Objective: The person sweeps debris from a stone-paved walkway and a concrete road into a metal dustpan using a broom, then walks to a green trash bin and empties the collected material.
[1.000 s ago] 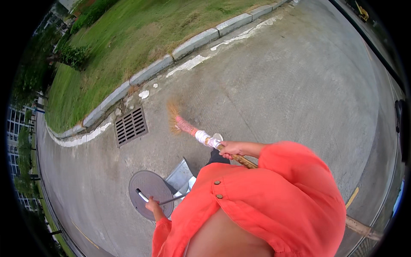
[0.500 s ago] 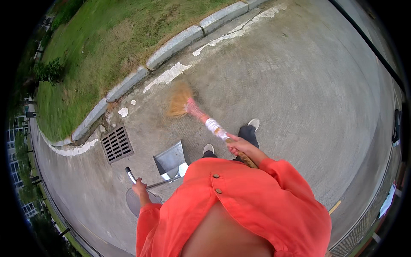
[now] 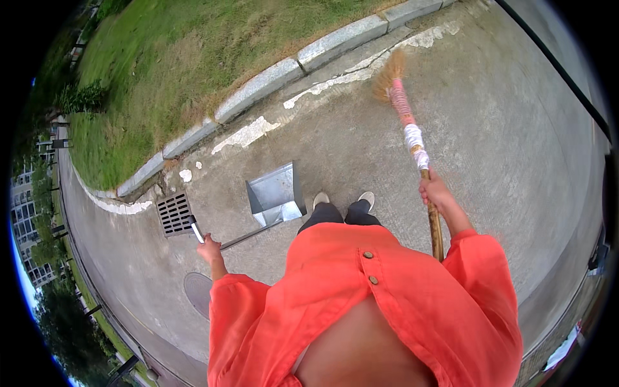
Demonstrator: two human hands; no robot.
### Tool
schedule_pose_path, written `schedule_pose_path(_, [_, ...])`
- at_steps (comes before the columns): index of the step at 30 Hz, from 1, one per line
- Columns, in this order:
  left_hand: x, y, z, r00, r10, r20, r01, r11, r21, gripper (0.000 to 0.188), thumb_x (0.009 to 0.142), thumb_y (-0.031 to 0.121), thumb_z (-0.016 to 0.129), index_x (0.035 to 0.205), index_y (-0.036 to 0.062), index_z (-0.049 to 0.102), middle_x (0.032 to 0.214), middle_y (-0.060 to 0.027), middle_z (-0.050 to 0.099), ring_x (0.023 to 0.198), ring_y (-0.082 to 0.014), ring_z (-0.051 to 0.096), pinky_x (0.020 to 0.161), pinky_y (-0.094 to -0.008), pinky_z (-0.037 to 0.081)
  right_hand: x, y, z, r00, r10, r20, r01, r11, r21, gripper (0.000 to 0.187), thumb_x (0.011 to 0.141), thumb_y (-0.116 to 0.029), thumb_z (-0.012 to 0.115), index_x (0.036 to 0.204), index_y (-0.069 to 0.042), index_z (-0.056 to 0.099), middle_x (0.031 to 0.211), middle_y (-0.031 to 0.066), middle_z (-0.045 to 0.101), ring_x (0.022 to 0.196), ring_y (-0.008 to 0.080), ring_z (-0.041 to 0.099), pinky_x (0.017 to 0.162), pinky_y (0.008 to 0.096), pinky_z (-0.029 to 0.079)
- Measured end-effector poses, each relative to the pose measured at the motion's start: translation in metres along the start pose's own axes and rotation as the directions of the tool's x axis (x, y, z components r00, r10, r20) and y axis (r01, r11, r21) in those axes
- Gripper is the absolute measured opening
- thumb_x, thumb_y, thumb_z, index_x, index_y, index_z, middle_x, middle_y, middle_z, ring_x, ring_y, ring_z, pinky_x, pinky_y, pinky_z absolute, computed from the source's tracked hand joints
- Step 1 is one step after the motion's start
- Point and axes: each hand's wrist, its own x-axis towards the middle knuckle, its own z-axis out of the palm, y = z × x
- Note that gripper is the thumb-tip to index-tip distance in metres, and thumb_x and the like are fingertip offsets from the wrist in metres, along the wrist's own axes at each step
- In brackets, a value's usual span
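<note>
My right hand [image 3: 436, 189] is wrapped round the wooden handle of a straw broom [image 3: 414, 138], bound with white and pink wrapping. Its bristles [image 3: 392, 76] are fanned out over the pavement near the kerb, slightly blurred. In my left hand [image 3: 209, 248] is the grip end of a long-handled metal dustpan [image 3: 271, 188]. The pan's open side faces away from me, left of my shoes, and nothing can be made out inside it. A thin rod runs from the pan back to my left hand.
A stone kerb [image 3: 271, 84] edges the grass [image 3: 174, 71] at the upper left. A drain grate [image 3: 174, 215] is set in the pavement near my left hand, with a round manhole cover [image 3: 197, 290] below it. Peeling white paint [image 3: 248, 134] follows the kerb.
The broom has swung right and away from me, from near the dustpan to farther along the kerb. My right arm reaches farther out. My feet now stand side by side, and the dustpan sits farther ahead.
</note>
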Motion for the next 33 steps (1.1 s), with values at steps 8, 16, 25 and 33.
schedule_pose_path(8, [-0.029, 0.112, 0.166, 0.988, -0.022, 0.153, 0.004, 0.993, 0.118, 0.019, 0.074, 0.013, 0.056, 0.082, -0.0040, 0.056, 0.051, -0.0073, 0.050, 0.039, -0.0161, 0.050, 0.038, -0.0291, 0.043, 0.108, -0.029, 0.023, 0.825, 0.163, 0.541, -0.281, 0.949, 0.142, 0.059, 0.076, -0.004, 0.048, 0.129, -0.014, 0.025, 0.062, 0.0006, 0.045, 0.044, 0.0066, 0.040, 0.037, 0.0206, 0.036])
schedule_pose_path(16, [-0.077, 0.129, 0.281, 0.958, -0.131, 0.256, 0.063, 0.964, 0.258, 0.024, 0.071, 0.019, 0.061, 0.080, -0.0030, 0.060, 0.053, -0.0080, 0.054, 0.043, -0.0152, 0.051, 0.041, -0.0306, 0.040, 0.178, -0.086, -0.136, 0.889, 0.282, 0.361, -0.398, 0.866, 0.304, 0.060, 0.079, -0.006, 0.051, 0.131, -0.019, 0.024, 0.060, 0.0006, 0.045, 0.042, 0.0073, 0.040, 0.036, 0.0203, 0.035])
schedule_pose_path(25, [-0.138, 0.072, 0.271, 0.988, -0.120, -0.092, 0.136, 0.973, 0.186, 0.018, 0.074, 0.017, 0.057, 0.075, -0.0007, 0.062, 0.053, -0.0066, 0.053, 0.044, -0.0148, 0.049, 0.042, -0.0320, 0.038, 0.244, -0.154, -0.335, 0.978, -0.029, -0.206, -0.019, 0.973, -0.229, 0.050, 0.079, -0.004, 0.041, 0.125, -0.012, 0.025, 0.055, 0.0004, 0.040, 0.040, 0.0086, 0.040, 0.031, 0.0222, 0.036])
schedule_pose_path(33, [-0.322, -0.045, 0.222, 0.848, -0.346, -0.402, 0.310, 0.938, -0.154, 0.016, 0.075, 0.014, 0.053, 0.077, 0.0008, 0.063, 0.053, -0.0069, 0.053, 0.042, -0.0165, 0.051, 0.040, -0.0321, 0.040, 0.122, -0.093, -0.294, 0.993, 0.057, 0.099, -0.029, 0.964, -0.264, 0.062, 0.083, -0.009, 0.041, 0.136, -0.015, 0.011, 0.062, 0.0002, 0.041, 0.044, 0.0067, 0.038, 0.035, 0.0196, 0.034])
